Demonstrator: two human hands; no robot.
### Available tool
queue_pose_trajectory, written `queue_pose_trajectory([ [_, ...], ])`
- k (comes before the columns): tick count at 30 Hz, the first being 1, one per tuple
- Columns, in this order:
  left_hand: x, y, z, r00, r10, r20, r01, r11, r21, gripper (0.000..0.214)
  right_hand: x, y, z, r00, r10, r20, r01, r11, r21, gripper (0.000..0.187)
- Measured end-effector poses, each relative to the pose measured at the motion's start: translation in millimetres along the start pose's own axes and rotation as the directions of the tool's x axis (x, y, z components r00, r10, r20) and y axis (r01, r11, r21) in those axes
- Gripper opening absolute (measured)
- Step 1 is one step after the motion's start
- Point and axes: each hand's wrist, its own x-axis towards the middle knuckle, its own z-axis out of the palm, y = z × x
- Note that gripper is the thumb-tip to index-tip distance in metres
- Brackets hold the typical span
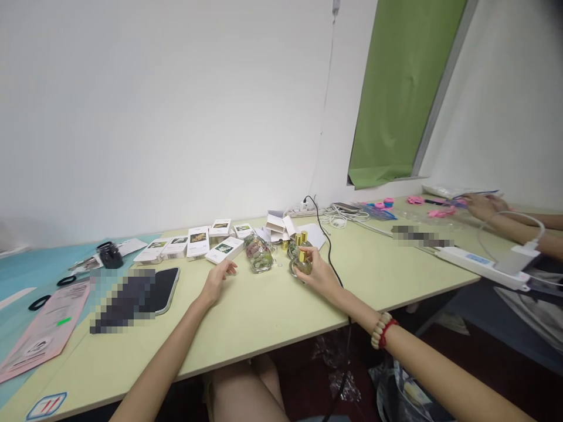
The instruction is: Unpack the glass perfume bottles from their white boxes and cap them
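My right hand (322, 276) is closed round a small rounded glass perfume bottle (302, 265) with a gold cap, low over the table. Just behind it stand more gold-capped bottles (295, 246), partly hidden by the hand. My left hand (215, 282) is over the tabletop, fingers apart and slightly bent, holding nothing. Near its fingertips a white box with a flower picture (225, 250) leans on others. Clear glass bottles (259, 258) with green and pinkish contents lie between my hands.
Several white boxes (197, 242) line the back left, and an opened carton (277, 225) stands behind the bottles. A black cable (331, 258) crosses the yellow table (264, 325). A phone (166, 290) lies left, a power strip (479, 266) right. Another person's hands (481, 208) handle pink items (442, 212).
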Motion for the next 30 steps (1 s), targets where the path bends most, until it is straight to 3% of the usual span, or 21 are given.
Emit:
queue_pose_trajectory([
  [5, 0, -4, 0.6, 1.0, -0.009, 0.013, 0.009, 1.0, 0.026, 0.045, 15, 12, 15, 0.981, -0.169, -0.1, 0.154, 0.977, -0.146, 0.042],
  [8, 0, -4, 1.2, 1.0, -0.018, 0.016, 0.018, 1.0, 0.023, 0.045, 24, 3, 27, 0.962, -0.266, -0.064, 0.25, 0.949, -0.192, 0.033],
  [11, 0, -3, 1.4, 1.0, -0.021, 0.015, 0.021, 1.0, 0.014, 0.046, 31, -5, 37, 0.958, -0.284, -0.04, 0.268, 0.938, -0.221, 0.027],
  [21, 2, -8, 1.9, 0.999, -0.028, 0.039, 0.028, 1.0, 0.007, 0.046, 27, -4, 42, 0.973, -0.16, -0.169, 0.126, 0.973, -0.193, 0.032],
  [27, 1, -5, 2.4, 1.0, -0.019, 0.016, 0.019, 1.0, 0.009, 0.045, 28, -2, 40, 0.965, -0.059, -0.256, 0.015, 0.986, -0.168, 0.045],
  [30, 1, -3, 2.3, 1.0, -0.012, 0.008, 0.012, 1.0, 0.015, 0.044, 30, -1, 40, 0.938, 0.032, -0.346, -0.097, 0.98, -0.173, 0.061],
])
